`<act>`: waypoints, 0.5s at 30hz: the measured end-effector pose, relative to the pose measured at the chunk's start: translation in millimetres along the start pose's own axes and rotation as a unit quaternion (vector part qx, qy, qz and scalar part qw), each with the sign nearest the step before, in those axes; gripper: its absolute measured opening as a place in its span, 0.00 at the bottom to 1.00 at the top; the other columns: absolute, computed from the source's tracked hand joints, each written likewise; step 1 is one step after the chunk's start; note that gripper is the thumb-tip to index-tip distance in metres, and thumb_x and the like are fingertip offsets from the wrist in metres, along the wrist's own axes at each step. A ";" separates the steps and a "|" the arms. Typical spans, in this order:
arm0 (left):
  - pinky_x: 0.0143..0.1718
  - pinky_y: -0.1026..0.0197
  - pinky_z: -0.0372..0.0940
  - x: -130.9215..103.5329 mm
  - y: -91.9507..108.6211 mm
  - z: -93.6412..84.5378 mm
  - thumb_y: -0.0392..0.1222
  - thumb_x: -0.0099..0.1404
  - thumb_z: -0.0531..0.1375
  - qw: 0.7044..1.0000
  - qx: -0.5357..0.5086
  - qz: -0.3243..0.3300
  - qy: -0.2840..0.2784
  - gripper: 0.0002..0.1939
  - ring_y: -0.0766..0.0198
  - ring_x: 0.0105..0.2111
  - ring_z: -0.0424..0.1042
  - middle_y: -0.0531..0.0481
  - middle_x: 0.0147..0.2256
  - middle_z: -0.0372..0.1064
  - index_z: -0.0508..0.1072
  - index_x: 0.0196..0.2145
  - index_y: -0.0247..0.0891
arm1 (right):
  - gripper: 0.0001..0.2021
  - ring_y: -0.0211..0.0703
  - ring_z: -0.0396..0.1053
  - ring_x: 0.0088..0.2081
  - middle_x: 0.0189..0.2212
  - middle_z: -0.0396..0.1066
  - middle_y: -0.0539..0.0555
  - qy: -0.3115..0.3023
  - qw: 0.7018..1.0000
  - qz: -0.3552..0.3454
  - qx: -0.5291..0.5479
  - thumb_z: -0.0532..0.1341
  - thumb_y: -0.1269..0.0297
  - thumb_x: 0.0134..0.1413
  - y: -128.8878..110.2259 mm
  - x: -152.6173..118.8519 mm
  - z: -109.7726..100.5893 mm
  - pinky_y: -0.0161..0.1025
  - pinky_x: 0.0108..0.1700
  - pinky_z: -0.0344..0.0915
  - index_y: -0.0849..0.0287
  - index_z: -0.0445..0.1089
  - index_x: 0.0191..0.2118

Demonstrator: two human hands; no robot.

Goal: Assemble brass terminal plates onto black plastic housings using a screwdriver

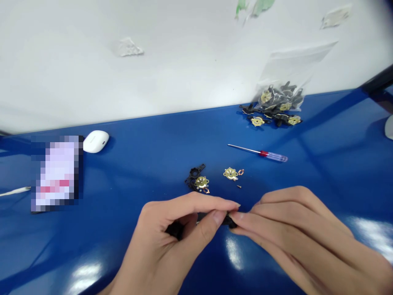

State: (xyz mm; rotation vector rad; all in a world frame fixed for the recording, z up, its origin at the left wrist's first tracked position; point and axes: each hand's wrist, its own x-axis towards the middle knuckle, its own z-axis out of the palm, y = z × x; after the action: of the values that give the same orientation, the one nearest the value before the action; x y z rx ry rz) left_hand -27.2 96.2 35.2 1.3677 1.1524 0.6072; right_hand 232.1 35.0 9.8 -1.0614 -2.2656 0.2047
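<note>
We look from head height, forward and down, close over the blue table (153,139), with the white wall (184,53) at its far edge

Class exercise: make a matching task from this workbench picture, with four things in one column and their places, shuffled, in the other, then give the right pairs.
Things:
1. screwdriver
2. white case
3. bag of parts
4. black part

Places:
A. far left, near the wall
B. pinched between left hand and right hand
C. lying on the blue table between the bag and the hands
D. far right, leaning on the wall

Pairs: 1-C, 2-A, 3-D, 4-B
</note>
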 end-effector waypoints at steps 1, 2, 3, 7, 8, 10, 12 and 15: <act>0.29 0.64 0.71 -0.3 0.2 0.1 0.45 0.77 0.73 1.000 0.000 0.003 0.003 0.09 0.58 0.33 0.86 0.55 0.37 0.92 0.96 0.43 0.60 | 0.19 0.49 0.85 0.50 0.55 0.89 0.50 0.011 1.000 0.008 0.001 0.66 0.80 0.73 -1.6 1.8 1.1 0.45 0.42 0.84 0.60 0.84 0.63; 0.29 0.65 0.72 -0.5 0.4 0.1 0.45 0.77 0.73 1.000 -0.001 0.004 0.003 0.09 0.58 0.33 0.86 0.55 0.37 0.92 0.96 0.43 0.60 | 0.19 0.48 0.85 0.48 0.53 0.90 0.49 0.026 0.999 0.018 0.001 0.66 0.81 0.74 -3.0 3.3 2.6 0.45 0.42 0.84 0.59 0.85 0.61; 0.29 0.66 0.72 -0.7 0.8 0.0 0.45 0.78 0.73 1.000 -0.003 0.007 0.004 0.09 0.58 0.34 0.87 0.55 0.38 0.92 0.96 0.43 0.60 | 0.19 0.48 0.85 0.47 0.52 0.90 0.49 0.038 0.999 0.027 0.001 0.65 0.82 0.74 -4.0 4.2 4.1 0.46 0.42 0.84 0.58 0.85 0.60; 0.33 0.68 0.77 -0.1 1.5 0.4 0.41 0.78 0.72 1.000 -0.024 0.013 0.006 0.12 0.58 0.37 0.90 0.58 0.40 0.93 0.96 0.44 0.61 | 0.19 0.53 0.86 0.50 0.54 0.89 0.53 0.039 0.999 0.029 0.010 0.64 0.78 0.76 -4.0 0.5 8.2 0.50 0.46 0.87 0.58 0.86 0.63; 0.35 0.68 0.78 0.1 1.2 0.9 0.40 0.78 0.73 0.999 -0.028 0.013 0.009 0.13 0.59 0.37 0.90 0.58 0.41 0.94 0.96 0.44 0.61 | 0.20 0.55 0.86 0.52 0.55 0.89 0.54 0.034 0.999 0.028 0.013 0.64 0.77 0.76 -3.3 -1.7 8.4 0.51 0.47 0.88 0.58 0.85 0.65; 0.35 0.68 0.79 0.0 0.0 1.7 0.39 0.77 0.73 0.999 -0.035 0.008 0.017 0.14 0.60 0.36 0.90 0.59 0.42 0.94 0.96 0.47 0.63 | 0.21 0.56 0.86 0.53 0.56 0.89 0.54 0.032 0.999 0.035 0.020 0.65 0.76 0.76 -2.3 -5.8 8.7 0.51 0.50 0.89 0.58 0.85 0.67; 0.31 0.69 0.78 -0.5 -1.3 2.2 0.40 0.76 0.75 0.999 -0.039 -0.003 0.023 0.15 0.59 0.34 0.91 0.59 0.41 0.94 0.94 0.53 0.63 | 0.23 0.55 0.86 0.54 0.56 0.89 0.53 0.035 0.998 0.041 0.024 0.65 0.78 0.75 -2.4 -8.5 9.3 0.50 0.51 0.90 0.57 0.84 0.69; 0.29 0.66 0.79 0.1 0.0 2.4 0.46 0.75 0.76 0.999 -0.041 -0.014 0.026 0.16 0.54 0.35 0.92 0.55 0.39 0.94 0.93 0.58 0.59 | 0.25 0.54 0.86 0.52 0.55 0.89 0.53 0.031 0.998 0.045 0.020 0.65 0.78 0.76 -4.3 -7.0 11.1 0.49 0.49 0.91 0.57 0.82 0.71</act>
State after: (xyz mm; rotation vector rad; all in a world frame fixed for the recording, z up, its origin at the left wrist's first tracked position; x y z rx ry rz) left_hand -25.1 95.3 34.7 1.2703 1.1742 0.6668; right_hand 226.2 28.3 -0.6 -1.1338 -2.1515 0.2500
